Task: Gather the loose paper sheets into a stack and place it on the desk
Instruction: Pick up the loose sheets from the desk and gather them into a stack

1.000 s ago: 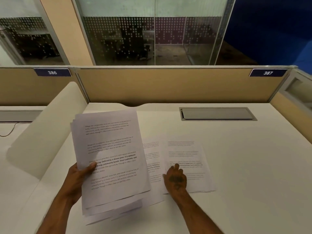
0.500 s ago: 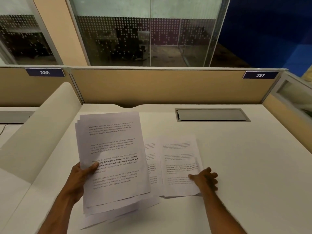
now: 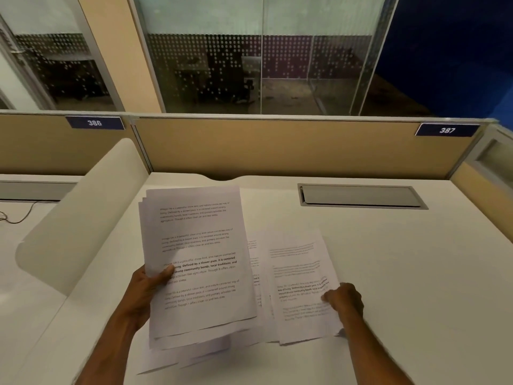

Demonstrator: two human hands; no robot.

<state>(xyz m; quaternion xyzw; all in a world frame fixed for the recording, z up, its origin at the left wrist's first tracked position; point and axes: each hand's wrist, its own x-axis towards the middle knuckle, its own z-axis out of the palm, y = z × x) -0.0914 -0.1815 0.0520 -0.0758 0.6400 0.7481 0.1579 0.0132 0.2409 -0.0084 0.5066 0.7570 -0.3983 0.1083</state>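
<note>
My left hand [image 3: 144, 294] grips a sheaf of printed white paper sheets [image 3: 197, 262] by its left edge, thumb on top, and holds it tilted above the white desk [image 3: 402, 287]. To its right a loose printed sheet [image 3: 299, 276] lies on other sheets on the desk. My right hand [image 3: 344, 300] pinches that sheet's right edge, and the lower right corner is raised off the desk. More loose sheets [image 3: 194, 357] stick out under the held sheaf near the front edge.
A grey cable hatch [image 3: 361, 196] is set into the desk at the back right. Tan partitions with plates 386 [image 3: 95, 123] and 387 [image 3: 447, 130] close the back. A white curved side divider [image 3: 80, 218] stands at the left, glass walls beyond.
My right hand slid from the middle of the loose sheet to its right edge and took hold of it, raising the corner. The left hand kept the sheaf in place.
</note>
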